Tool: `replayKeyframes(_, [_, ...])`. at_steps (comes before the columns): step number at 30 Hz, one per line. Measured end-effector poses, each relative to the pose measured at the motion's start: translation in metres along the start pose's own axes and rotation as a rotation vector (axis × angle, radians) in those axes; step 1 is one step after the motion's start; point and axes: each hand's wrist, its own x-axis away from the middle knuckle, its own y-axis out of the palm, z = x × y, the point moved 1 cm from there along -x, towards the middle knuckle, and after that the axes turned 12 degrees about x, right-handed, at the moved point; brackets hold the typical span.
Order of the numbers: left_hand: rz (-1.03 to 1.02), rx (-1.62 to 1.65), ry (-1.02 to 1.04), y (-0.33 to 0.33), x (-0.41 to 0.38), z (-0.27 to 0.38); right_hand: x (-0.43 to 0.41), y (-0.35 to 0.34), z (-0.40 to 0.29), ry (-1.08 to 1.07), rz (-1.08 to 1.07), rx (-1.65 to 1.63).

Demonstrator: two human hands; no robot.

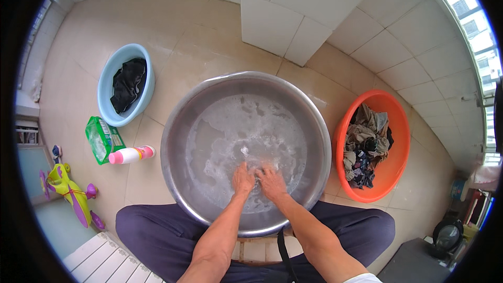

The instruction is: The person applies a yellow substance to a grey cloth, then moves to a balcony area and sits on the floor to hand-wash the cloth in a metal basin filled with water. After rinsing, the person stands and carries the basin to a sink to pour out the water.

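Observation:
A large round metal basin [177, 125] stands on the floor between my knees, holding cloudy, sudsy water [220, 141]. Both hands are in the water near the basin's near side. My left hand [243, 179] lies just left of my right hand [271, 181], a small gap between them; the fingertips are blurred by water and foam. A small whitish thing [244, 150], perhaps foam or cloth, shows just beyond my left fingers. Whether either hand grips something under the surface cannot be seen.
At the left are a light blue tub [103, 94] with black clothing [129, 82], a green package [103, 141], a pink-and-white bottle [131, 154] and a yellow-purple ride-on toy [72, 194]. An orange tub [399, 145] with crumpled clothes [367, 133] stands right. A tiled wall corner [287, 31] juts in beyond the basin.

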Motion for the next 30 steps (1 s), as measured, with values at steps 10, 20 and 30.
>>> replayKeyframes(10, [0.546, 0.674, -0.228, -0.012, 0.011, -0.009, -0.004, 0.098, 0.004, 0.265, 0.144, -0.309])
replayKeyframes(20, [-0.240, 1.901, -0.705, -0.048, 0.029, -0.016, 0.040, -0.103, -0.041, 0.209, -0.639, -1.354])
replayKeyframes(30, [0.001, 2.013, -0.368, -0.090, 0.048, -0.009, 0.082, -0.118, -0.012, 0.300, -0.472, -1.346])
